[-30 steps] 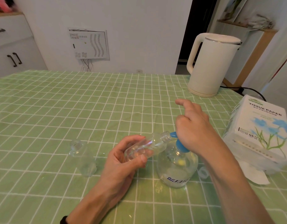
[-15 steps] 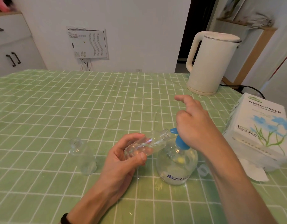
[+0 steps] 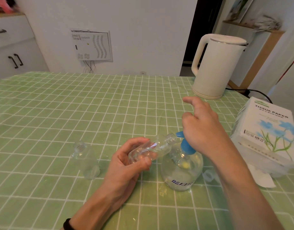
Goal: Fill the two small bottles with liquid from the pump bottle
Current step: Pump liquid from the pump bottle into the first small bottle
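Compared with a second ago, the right hand sits a little higher over the pump bottle, and the blue nozzle stands slightly higher with it. The hand lies on top of the pump head, forefinger stretched out toward the kettle, the other fingers loosely bent. Its palm side is hidden, so only contact from above is plain. The left hand has hardly moved. It holds one small bottle round its lower body, thumb on the near side and fingers curled over the far side.

That bottle is clear and tilted well over, base down in the left hand and open mouth raised to the right, just beside the tip of the nozzle. Whether mouth and nozzle touch cannot be told. The pump bottle stands upright on the green checked tablecloth, directly under the right hand and just right of the left hand's fingertips. A second small bottle stands upright and uncapped on the cloth, left of the left hand and apart from it.

Right of the pump bottle's base a small clear cap lies on the cloth. Further right is a pack of tissue paper, and the kettle stands at the table's far side. A black wristband shows on the left wrist.
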A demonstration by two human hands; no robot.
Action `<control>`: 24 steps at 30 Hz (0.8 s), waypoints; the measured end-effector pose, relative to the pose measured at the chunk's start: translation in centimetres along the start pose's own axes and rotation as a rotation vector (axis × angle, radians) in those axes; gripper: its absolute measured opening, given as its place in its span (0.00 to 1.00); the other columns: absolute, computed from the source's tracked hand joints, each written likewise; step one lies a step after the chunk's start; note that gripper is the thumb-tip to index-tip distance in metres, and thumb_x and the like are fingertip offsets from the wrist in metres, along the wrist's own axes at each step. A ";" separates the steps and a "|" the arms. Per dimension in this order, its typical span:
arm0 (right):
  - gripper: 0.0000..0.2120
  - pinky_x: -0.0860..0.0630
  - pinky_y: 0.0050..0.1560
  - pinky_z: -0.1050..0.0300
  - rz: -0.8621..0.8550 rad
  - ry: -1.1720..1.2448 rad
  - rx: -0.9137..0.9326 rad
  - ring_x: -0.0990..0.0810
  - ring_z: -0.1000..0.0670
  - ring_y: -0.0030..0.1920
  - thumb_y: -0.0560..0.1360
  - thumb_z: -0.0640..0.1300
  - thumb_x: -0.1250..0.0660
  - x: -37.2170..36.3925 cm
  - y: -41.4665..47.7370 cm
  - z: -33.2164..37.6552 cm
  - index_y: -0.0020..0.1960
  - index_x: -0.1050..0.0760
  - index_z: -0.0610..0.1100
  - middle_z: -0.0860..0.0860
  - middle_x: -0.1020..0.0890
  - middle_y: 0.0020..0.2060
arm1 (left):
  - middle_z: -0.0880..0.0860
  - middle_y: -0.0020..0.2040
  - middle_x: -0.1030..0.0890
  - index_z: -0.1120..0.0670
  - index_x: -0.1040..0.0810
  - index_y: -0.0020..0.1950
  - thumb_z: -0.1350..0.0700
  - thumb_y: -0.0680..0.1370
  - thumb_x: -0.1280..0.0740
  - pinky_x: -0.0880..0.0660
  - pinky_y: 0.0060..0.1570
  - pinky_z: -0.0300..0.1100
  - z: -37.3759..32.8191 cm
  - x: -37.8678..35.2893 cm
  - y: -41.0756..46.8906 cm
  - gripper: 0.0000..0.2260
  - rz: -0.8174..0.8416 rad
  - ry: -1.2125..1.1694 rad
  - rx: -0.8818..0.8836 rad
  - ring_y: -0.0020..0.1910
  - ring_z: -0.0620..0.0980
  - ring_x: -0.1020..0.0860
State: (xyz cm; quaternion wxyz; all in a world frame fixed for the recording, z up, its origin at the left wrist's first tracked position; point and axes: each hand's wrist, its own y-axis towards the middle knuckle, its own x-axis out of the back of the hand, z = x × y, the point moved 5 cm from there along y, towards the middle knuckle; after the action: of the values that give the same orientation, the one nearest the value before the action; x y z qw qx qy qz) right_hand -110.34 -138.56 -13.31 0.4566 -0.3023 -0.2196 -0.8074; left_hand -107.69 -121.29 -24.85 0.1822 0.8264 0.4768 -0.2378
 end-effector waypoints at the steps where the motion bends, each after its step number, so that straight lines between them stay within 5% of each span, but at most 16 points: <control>1: 0.26 0.44 0.76 0.38 0.004 0.000 0.003 0.45 0.49 0.78 0.80 0.40 0.46 -0.1 0.0 0.0 0.77 0.36 0.55 0.55 0.37 0.77 | 0.55 0.52 0.15 0.53 0.15 0.53 0.64 0.63 0.22 0.20 0.38 0.36 0.0 0.0 0.0 0.19 0.001 -0.001 -0.002 0.42 0.47 0.16; 10: 0.27 0.44 0.76 0.38 0.122 -0.006 -0.039 0.42 0.47 0.77 0.79 0.38 0.48 -1.0 0.0 -0.4 0.75 0.34 0.56 0.54 0.36 0.75 | 0.55 0.51 0.15 0.53 0.14 0.52 0.61 0.59 0.16 0.20 0.38 0.36 -0.2 -0.2 -0.1 0.23 0.016 0.014 0.008 0.40 0.47 0.16; 19: 0.25 0.44 0.77 0.39 0.009 0.002 0.004 0.43 0.49 0.76 0.81 0.41 0.47 -0.3 -0.1 0.0 0.75 0.34 0.56 0.56 0.37 0.76 | 0.56 0.53 0.15 0.53 0.15 0.53 0.62 0.60 0.16 0.19 0.40 0.38 0.0 0.1 0.0 0.23 -0.001 0.021 0.024 0.43 0.48 0.16; 24: 0.25 0.37 0.73 0.39 0.053 0.006 0.026 0.35 0.47 0.73 0.80 0.39 0.48 -0.6 -0.3 0.3 0.73 0.32 0.56 0.55 0.34 0.74 | 0.55 0.53 0.15 0.54 0.15 0.54 0.57 0.58 0.13 0.19 0.40 0.37 -0.1 0.0 0.0 0.26 0.007 0.012 0.018 0.42 0.48 0.16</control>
State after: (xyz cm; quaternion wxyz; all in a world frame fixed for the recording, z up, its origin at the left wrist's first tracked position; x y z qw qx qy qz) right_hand -110.24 -137.85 -13.55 0.4822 -0.2996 -0.2206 -0.7931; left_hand -107.68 -121.25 -24.76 0.1728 0.8311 0.4728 -0.2363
